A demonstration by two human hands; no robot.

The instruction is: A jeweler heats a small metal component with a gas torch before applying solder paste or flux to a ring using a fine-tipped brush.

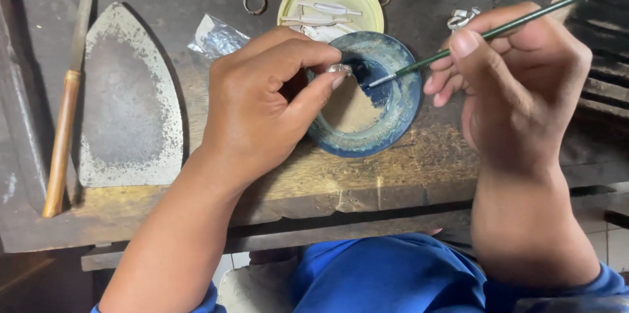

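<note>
Head view, middle of the bench: a blue-glazed bowl sits near the front edge, between the two hands.
Left hand: thumb and forefinger pressed together, pinching a small silver ring over the bowl's left rim.
Right hand: fingers closed around a thin green-handled brush, its tip down inside the bowl just beside the ring.
Bowl contents: a dark blue smear along the far inner wall, a pale bare patch at the bottom.
Progress, as I judge it: the brush tip rests in the blue and is not on the ring; the ring looks plain silver, so coating it seems barely begun.
Yellow lid, toward the far edge: holds several slim white sticks.
Far edge: loose metal rings and dark tools.
Left part of the bench: a worn grey iron-shaped plate, a wooden-handled file beside it.
</note>
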